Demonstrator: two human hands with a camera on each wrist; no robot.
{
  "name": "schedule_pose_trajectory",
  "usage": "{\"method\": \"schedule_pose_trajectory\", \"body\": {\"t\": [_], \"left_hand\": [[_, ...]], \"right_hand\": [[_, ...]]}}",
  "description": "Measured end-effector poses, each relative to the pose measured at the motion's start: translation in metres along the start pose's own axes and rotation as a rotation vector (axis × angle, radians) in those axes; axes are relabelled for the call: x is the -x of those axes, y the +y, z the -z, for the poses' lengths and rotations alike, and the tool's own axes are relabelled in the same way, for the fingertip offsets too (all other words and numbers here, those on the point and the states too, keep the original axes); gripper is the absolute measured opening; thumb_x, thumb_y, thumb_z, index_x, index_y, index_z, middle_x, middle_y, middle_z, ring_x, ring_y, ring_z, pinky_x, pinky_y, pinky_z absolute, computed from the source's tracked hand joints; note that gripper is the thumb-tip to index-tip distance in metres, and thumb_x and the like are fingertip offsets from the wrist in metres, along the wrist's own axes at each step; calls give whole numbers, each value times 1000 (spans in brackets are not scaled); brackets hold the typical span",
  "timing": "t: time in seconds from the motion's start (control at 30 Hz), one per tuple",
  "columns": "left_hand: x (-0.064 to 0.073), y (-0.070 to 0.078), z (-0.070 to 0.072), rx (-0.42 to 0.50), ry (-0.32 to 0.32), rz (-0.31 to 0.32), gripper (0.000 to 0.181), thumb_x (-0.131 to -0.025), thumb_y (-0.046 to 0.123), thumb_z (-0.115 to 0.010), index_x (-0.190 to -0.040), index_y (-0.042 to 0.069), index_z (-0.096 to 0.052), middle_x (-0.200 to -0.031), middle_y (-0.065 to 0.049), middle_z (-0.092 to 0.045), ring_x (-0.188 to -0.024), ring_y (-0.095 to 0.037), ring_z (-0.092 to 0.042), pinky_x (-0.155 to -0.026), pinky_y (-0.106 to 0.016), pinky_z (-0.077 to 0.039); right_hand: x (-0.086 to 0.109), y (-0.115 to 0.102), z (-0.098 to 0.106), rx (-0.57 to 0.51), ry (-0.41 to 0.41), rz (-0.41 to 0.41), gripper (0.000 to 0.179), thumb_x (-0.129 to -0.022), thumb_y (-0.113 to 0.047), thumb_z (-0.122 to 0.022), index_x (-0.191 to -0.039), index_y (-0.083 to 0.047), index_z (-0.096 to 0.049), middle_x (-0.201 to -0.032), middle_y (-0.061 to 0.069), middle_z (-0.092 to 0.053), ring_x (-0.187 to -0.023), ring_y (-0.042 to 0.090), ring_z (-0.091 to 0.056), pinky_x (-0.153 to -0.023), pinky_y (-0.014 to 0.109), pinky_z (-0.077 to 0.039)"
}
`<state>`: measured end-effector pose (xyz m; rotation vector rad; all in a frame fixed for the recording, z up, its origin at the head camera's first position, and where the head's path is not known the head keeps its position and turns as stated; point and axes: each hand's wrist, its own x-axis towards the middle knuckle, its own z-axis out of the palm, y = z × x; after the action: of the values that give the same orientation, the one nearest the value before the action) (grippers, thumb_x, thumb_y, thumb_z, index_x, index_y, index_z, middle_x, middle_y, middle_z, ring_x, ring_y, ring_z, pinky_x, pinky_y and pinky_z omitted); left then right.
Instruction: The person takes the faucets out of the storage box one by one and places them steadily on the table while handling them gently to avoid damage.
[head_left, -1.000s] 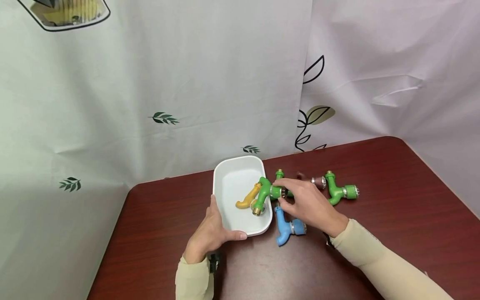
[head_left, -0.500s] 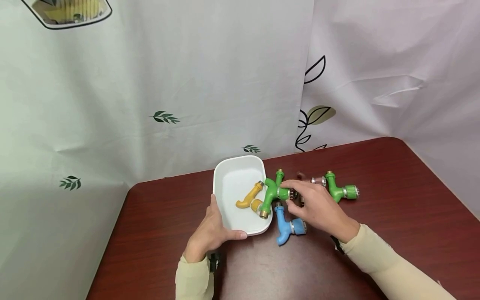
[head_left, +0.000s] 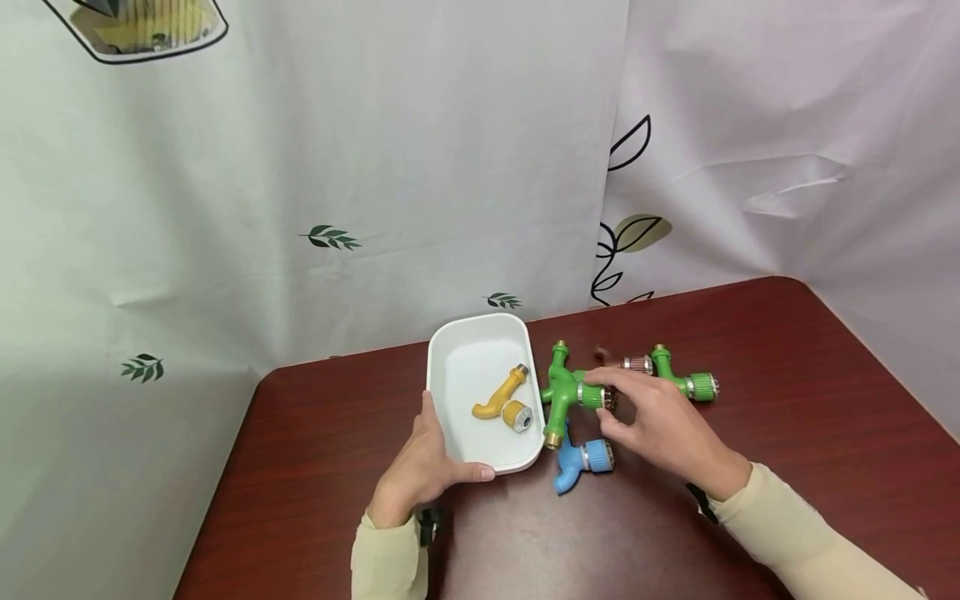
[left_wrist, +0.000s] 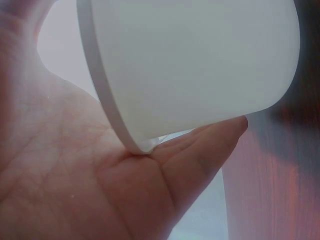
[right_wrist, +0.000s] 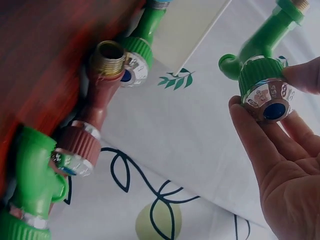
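In the head view my left hand (head_left: 420, 462) holds the white plastic tray (head_left: 438, 333) at its near left corner, thumb along the front rim and fingers against the side. A yellow tap (head_left: 495, 402) lies inside it. My right hand (head_left: 663, 425) pinches a green tap (head_left: 562, 400) by its ribbed knob, just right of the tray, with the brass threaded end pointing toward me. The right wrist view shows thumb and fingertips round that knob (right_wrist: 262, 77). Below the held tap lies a blue tap (head_left: 572, 462), its upper part covered.
Behind the held tap is another green tap (head_left: 559, 355), partly hidden. Further right lie a brown-red tap (right_wrist: 95, 110), mostly behind my right hand in the head view, and a green tap (head_left: 701, 387). A white printed curtain (head_left: 420, 167) hangs at the table's (head_left: 315, 467) back edge.
My right hand has drawn the green tap rightward, from over the tray to beside its right rim. The yellow tap now shows fully. Left hand and tray stay put.
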<state>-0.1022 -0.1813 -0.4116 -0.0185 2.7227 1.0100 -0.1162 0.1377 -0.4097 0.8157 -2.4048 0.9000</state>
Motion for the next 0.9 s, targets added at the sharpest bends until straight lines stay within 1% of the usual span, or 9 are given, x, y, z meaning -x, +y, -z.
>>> {"method": "schedule_pose_trajectory", "body": {"t": [0.07,0.17,0.23,0.37,0.5,0.7,0.9], "left_hand": [[0,0,0,-2,0,0,151,-60,39,-98,-157,-6,9,-153,-36,-26,-137,-43,-38,-107,-53,-37],[0,0,0,1,0,1,151,-60,38,-98,-156,-6,8,-153,-36,-26,-138,-43,-37,-107,-53,-37],[0,0,0,6,0,1,150,-60,37,-98,-157,-6,8,-154,-36,-26,-138,-42,-37,-108,-53,-37],[0,0,-1,15,0,0,150,-60,37,-99,-157,-5,8,-154,-35,-26,-138,-42,-37,-108,-52,-36],[0,0,-1,16,-3,1,150,-60,37,-99,-157,-5,8,-155,-35,-24,-140,-42,-35,-108,-53,-36],[0,-1,-1,10,-7,5,150,-60,38,-98,-157,-5,9,-156,-35,-22,-142,-43,-31,-109,-53,-35],[-1,-1,-1,8,-8,0,150,-60,37,-98,-157,-5,9,-156,-36,-22,-143,-43,-30,-110,-53,-35]], "right_hand": [[2,2,2,3,8,2,43,-73,1,-76,-115,-9,-71,-110,3,-73,-81,12,-64,-64,29,-50],[6,4,4,16,23,10,44,-72,2,-76,-114,-8,-72,-109,2,-73,-94,16,-68,-72,35,-54],[8,6,5,24,31,13,43,-71,1,-76,-113,-8,-72,-108,1,-73,-96,17,-69,-75,35,-54],[12,9,7,35,42,18,43,-69,1,-76,-111,-8,-72,-108,1,-73,-93,15,-69,-78,25,-51],[17,10,10,39,52,12,43,-69,1,-76,-111,-9,-72,-108,1,-73,-87,12,-67,-75,19,-46],[24,13,14,33,55,5,44,-69,0,-77,-112,-7,-72,-106,1,-73,-72,7,-57,-65,17,-41],[32,17,19,48,50,-24,43,-68,-1,-76,-110,-9,-71,-103,-3,-72,-77,7,-60,-67,20,-45]]}}
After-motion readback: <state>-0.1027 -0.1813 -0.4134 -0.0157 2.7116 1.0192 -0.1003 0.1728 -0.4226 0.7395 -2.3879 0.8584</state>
